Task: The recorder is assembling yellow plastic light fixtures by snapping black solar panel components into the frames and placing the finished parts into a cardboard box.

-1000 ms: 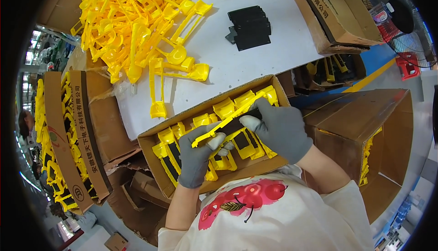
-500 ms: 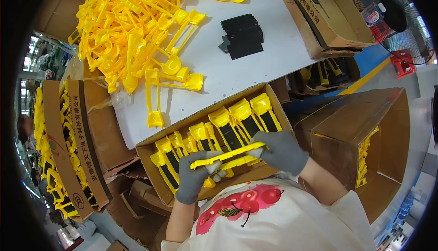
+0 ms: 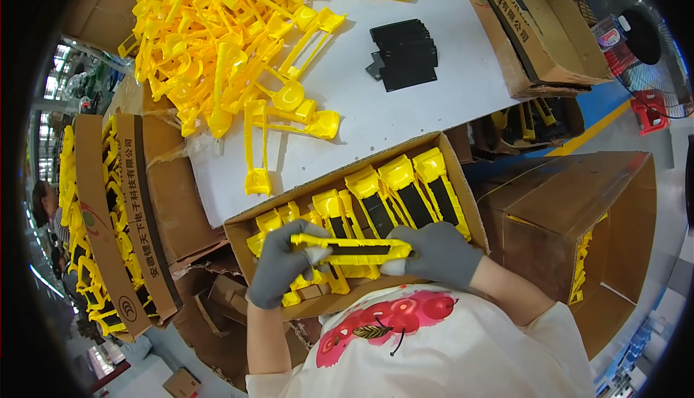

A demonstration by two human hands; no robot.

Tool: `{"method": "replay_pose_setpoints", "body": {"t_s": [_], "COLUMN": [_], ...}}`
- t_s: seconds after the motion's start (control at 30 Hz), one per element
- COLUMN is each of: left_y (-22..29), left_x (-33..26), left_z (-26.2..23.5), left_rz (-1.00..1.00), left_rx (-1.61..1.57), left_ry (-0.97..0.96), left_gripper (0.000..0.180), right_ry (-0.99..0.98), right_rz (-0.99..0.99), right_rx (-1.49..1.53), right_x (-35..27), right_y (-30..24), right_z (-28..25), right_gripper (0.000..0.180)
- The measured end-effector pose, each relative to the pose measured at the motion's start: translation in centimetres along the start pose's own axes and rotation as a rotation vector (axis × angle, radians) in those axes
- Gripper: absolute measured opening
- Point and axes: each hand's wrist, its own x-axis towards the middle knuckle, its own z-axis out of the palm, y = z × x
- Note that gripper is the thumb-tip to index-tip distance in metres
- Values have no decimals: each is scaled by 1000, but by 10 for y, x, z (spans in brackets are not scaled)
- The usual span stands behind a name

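Yellow plastic frame (image 3: 361, 259): held nearly level between the two hands, above the near side of the packing carton; a black strip (image 3: 359, 250) shows between its long yellow edges, though how firmly that is seated cannot be told.
Left hand (image 3: 278, 262): grey-gloved, fingers curled closed about the frame's left end.
Right hand (image 3: 442, 252): also gloved in grey, closed on the frame's right end, with some of the fingers hidden from view.
Packing carton (image 3: 303, 195): open, set slantwise between the person and the table; yellow frames with black panels (image 3: 416, 203) lean in a row inside it.
White table (image 3: 311, 159): beyond the carton, bearing a large tangled heap of yellow frames (image 3: 217, 44) at its left.
Black panels (image 3: 405, 54): an overlapping stack lying flat on the table, right of the heap and apart from it.
Brown carton at left (image 3: 101, 239): more yellow pieces, some with black, fill it.
Brown carton at right (image 3: 535, 203): open toward the right, yellow parts showing at its opening.
Cherry-print shirt (image 3: 387, 326): worn by the person, just below the packing carton.
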Motion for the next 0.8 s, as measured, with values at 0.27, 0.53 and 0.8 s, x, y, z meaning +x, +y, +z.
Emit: {"method": "replay_pose_setpoints", "body": {"t_s": [0.27,0.53,0.8], "left_y": [36,-12,-56], "left_x": [51,76,93], "left_z": [10,-84,-85], "left_rz": [452,216,470], "left_rx": [887,995,486], "left_ry": [112,932,845], "left_gripper": [39,39,18], "right_ry": [473,700,622], "right_rz": [64,-165,24], "right_rx": [-63,-227,-868], "right_x": [30,101,160], "right_y": [13,48,51], "right_z": [-80,-127,-139], "right_gripper": [33,17,29]}}
